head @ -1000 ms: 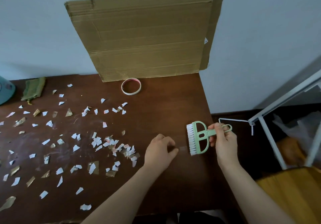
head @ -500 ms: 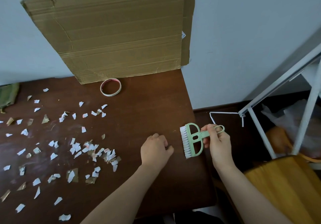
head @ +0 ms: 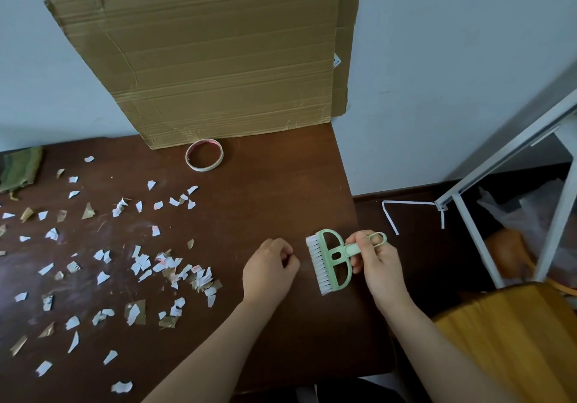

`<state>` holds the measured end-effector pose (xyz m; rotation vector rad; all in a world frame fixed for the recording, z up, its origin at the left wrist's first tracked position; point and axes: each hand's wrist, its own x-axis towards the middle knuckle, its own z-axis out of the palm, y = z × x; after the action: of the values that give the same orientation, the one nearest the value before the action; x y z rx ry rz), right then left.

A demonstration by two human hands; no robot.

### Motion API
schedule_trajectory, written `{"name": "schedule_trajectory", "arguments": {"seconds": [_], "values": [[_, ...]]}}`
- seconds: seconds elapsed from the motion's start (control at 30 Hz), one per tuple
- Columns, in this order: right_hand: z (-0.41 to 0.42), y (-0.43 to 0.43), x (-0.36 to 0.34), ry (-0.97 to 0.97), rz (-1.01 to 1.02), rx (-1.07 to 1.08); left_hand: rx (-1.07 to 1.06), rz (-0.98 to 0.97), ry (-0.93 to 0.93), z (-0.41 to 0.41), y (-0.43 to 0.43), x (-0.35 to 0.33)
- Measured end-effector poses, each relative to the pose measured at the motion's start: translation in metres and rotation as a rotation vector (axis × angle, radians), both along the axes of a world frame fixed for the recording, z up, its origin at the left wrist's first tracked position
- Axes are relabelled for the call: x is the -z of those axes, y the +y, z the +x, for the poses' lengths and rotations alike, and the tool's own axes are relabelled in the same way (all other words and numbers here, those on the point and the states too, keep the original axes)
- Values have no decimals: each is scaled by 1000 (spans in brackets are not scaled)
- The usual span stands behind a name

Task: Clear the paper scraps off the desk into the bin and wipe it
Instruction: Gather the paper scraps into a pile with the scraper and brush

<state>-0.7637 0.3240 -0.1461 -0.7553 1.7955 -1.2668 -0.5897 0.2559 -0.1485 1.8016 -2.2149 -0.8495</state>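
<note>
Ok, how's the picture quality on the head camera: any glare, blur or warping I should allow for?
Head view: soft, even light, no glare; the paper scraps and green brush in the right hand look sharp; wide-angle bending bows the cardboard and desk edges; dim lower right.

Desk (head: pixel 281 184) right bare — scraps (head: pixel 175 274) crowd left.

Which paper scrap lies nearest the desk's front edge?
The white scrap alone at the bottom, below all the others and left of the left forearm.
</note>
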Motion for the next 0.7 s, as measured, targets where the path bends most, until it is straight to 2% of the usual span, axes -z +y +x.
{"name": "schedule_trajectory", "arguments": {"seconds": [0.13,0.27,0.37,0.7], "values": [[6,-3,-2,6,-11,-26,21,13,-11,11,0,1],[-13,-6,-10,9,-77,157,176,-5,-40,8,5,3],[-13,-7,-12,25,-77,179,281,-58,-110,-2,7,3],[-3,0,-3,-30,4,157,327,-51,-200,-13,-6,-2]]}}
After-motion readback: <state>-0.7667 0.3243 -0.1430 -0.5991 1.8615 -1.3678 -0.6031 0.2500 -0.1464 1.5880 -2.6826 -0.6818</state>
